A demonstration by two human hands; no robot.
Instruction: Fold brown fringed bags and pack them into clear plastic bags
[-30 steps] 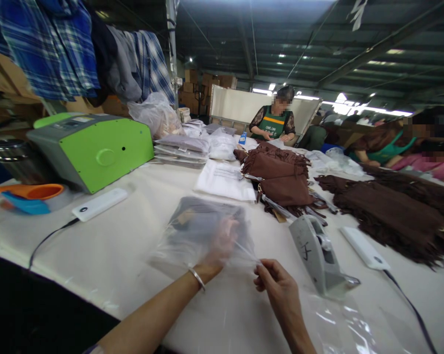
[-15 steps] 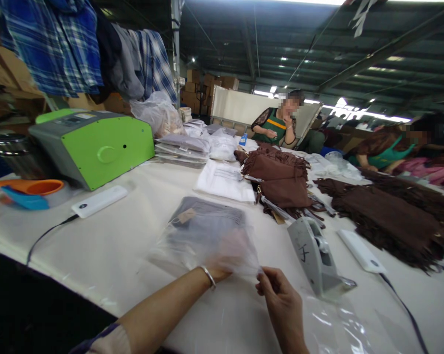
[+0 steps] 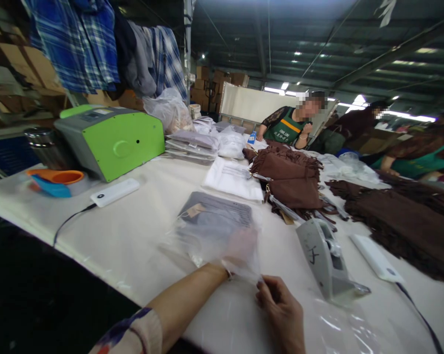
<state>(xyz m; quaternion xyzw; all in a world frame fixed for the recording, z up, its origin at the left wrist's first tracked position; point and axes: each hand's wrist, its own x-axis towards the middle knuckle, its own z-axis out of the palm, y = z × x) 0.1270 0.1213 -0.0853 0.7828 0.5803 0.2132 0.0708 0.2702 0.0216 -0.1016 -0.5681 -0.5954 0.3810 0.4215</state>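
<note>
A translucent plastic bag [image 3: 214, 236] lies on the white table with a folded grey item [image 3: 218, 211] inside and a tan tag [image 3: 196, 211] near its upper left. My left hand [image 3: 240, 246] is inside the bag's near opening, its wrist at the opening; the cloudy film blurs its fingers. At the opening's right corner, my right hand [image 3: 281, 305] pinches the edge of the bag between thumb and fingers. A grey tape dispenser [image 3: 323, 260] stands to the right of my right hand.
Brown fringed bags [image 3: 295, 182] lie beyond and to the right. White packets [image 3: 232, 179] are behind the plastic bag. A green machine [image 3: 129, 142], a metal flask [image 3: 46, 147] and a white power bank [image 3: 114, 192] stand left. A person [image 3: 288, 123] sits across the table.
My left hand has gone deeper into the bag, the bracelet now at the opening. My right hand keeps its pinch on the edge. The camera view has turned slightly left.
</note>
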